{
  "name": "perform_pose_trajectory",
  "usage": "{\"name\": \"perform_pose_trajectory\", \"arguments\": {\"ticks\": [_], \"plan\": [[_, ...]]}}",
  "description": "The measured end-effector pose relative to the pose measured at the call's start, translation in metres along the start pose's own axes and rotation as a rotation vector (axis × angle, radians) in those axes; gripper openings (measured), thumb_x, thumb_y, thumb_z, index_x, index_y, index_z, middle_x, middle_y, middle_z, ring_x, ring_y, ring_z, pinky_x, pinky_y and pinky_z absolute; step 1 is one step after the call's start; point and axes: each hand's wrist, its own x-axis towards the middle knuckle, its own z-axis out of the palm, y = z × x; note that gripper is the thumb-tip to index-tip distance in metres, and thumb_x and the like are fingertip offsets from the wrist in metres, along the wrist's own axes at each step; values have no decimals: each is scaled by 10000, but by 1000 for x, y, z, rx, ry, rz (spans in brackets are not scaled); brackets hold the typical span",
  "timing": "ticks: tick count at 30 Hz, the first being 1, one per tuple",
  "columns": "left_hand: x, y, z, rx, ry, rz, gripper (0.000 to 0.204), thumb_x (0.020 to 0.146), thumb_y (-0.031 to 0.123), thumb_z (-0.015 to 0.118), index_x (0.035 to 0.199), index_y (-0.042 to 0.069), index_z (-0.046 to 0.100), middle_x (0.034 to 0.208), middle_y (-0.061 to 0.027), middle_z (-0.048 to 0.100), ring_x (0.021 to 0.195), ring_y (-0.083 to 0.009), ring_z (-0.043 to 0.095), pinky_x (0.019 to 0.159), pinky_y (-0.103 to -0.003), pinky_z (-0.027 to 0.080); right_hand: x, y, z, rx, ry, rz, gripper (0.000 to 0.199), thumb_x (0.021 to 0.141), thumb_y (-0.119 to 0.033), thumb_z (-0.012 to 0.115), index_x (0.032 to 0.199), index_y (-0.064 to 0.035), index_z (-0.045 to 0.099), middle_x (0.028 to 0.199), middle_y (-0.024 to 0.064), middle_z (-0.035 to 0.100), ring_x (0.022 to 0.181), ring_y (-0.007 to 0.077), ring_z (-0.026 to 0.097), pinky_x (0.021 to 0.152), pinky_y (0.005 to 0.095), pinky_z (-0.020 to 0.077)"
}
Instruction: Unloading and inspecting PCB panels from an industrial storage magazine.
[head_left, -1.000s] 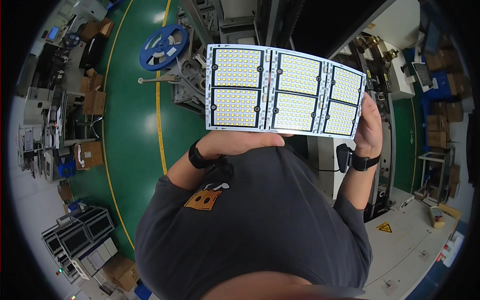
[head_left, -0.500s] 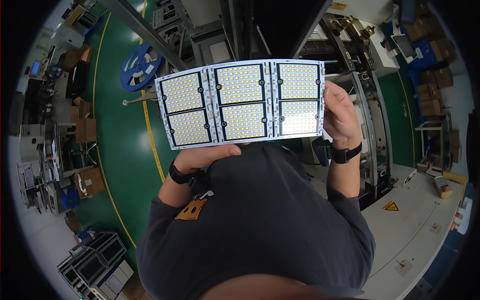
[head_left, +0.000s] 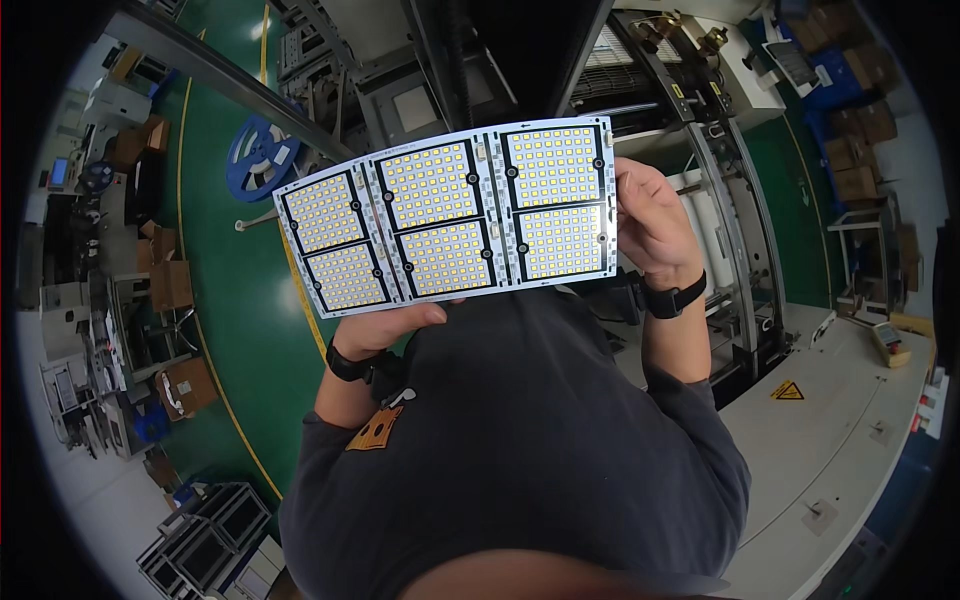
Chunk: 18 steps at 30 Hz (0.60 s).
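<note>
A white LED circuit board panel (head_left: 490,240) is held up in front of my chest, its face toward me. Several black-framed blocks of small yellow LEDs cover it in two rows. My left hand (head_left: 385,328) grips the lower edge from below, thumb lying along that edge and the other fingers hidden behind the board. At the right edge, my right hand (head_left: 655,220) pinches the board, its fingers curled and partly behind it. Both wrists wear black bands. The board tilts slightly, its left end lower than its right.
A blue reel (head_left: 262,157) sits beyond the board's left end, by a metal machine frame (head_left: 220,85). Machine rails (head_left: 745,230) run along the right. A pale machine cover (head_left: 800,440) lies at lower right with a handheld controller (head_left: 889,343) on it. Cardboard boxes (head_left: 187,387) stand at left.
Both hands have carried the board a little to the left, and its left end has dipped. The bright glare on its lower right block is gone.
</note>
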Motion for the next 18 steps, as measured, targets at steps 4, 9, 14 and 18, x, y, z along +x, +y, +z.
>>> {"name": "perform_pose_trajectory", "arguments": {"ticks": [4, 9, 14, 18], "plan": [[-1, 0, -2, -7, -15, 18, 564, 748, -34, 707, 1251, 33, 461, 1095, -128, 614, 958, -226, 629, 809, -335, 537, 0, 1, 4, -1, 18, -13, 335, 973, -225, 466, 1169, 37, 541, 906, 61, 640, 763, 84, 609, 682, 209, 503], [-4, -1, -5, -5, -11, 32, 583, 749, -4, 724, 1262, 36, 450, 1111, -129, 608, 957, -229, 629, 799, -334, 541, 2, -1, -13, 79, -44, -64, 333, 959, -220, 485, 1153, 46, 535, 979, 107, 641, 872, 132, 624, 761, 240, 496], [-5, -2, -8, -4, -20, 79, 627, 749, 22, 736, 1290, 41, 422, 1136, -132, 595, 986, -239, 619, 797, -346, 545, 0, 0, -45, 197, -338, -7, 296, 963, -184, 483, 1145, 40, 551, 912, 72, 638, 802, 79, 611, 696, 194, 495], [-3, 0, -7, -17, -3, 78, 665, 747, 16, 735, 1316, 48, 391, 1170, -135, 574, 1014, -253, 608, 809, -361, 545, -1, -1, 16, -15, 41, -55, 315, 963, -199, 474, 1158, 43, 530, 947, 101, 639, 822, 116, 615, 710, 221, 486]]}}
